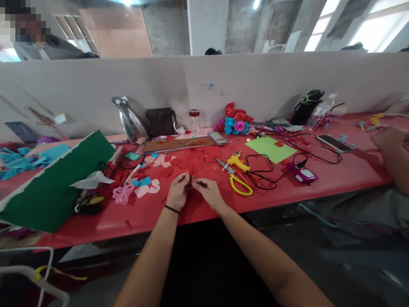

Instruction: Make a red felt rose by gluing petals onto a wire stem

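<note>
My left hand (177, 192), with a black band at the wrist, is closed in a pinch above the red tabletop (204, 207). Fingertip to fingertip with it, my right hand (208, 192) pinches too. Between them is something small and dark that I cannot make out. Red paper scraps (194, 160) lie just beyond the fingers. Pink paper petals (150, 187) and blue pieces are left of my hands. To the right rest yellow-handled scissors (241, 186) and a yellow glue gun (238, 162) with a black cord.
A green board (60, 183) leans at the left. Behind stand a steel jug (129, 119), a dark bag (159, 121), a jar (194, 123) and paper flowers (238, 119). Rightward are light green paper (271, 148), a purple power box (303, 175), a phone (335, 143) and another person's arm (393, 157).
</note>
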`<state>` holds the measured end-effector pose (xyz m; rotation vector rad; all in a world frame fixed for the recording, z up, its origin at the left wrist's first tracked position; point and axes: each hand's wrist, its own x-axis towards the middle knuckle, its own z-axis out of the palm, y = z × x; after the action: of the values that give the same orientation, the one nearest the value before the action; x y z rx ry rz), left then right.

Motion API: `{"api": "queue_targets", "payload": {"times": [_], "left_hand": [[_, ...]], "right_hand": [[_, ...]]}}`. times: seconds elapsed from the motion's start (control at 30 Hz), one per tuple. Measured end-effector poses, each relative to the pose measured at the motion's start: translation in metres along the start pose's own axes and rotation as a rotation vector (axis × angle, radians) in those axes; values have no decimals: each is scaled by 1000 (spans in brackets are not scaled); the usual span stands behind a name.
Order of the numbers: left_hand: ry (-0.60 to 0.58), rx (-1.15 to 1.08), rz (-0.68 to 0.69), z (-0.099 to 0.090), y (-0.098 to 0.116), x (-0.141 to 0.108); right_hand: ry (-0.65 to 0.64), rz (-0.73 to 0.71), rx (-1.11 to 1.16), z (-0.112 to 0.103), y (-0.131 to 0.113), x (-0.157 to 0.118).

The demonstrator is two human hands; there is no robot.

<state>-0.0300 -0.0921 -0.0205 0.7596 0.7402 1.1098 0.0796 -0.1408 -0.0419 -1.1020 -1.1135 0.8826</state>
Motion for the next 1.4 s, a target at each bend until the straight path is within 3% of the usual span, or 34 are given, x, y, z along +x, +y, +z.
{"api": "queue_targets", "payload": {"times": [0.6, 0.93, 1.4], "left_hand": [[-64, -93, -76, -1, 5, -5], [12, -89, -26, -2, -4, -6], [-1, 25, 47, -1, -1, -8]], "right_hand": [[-19, 2, -10, -2, 9, 1], [-22, 6, 2, -1, 5, 0], [-31, 26, 16, -1, 3, 0]]}}
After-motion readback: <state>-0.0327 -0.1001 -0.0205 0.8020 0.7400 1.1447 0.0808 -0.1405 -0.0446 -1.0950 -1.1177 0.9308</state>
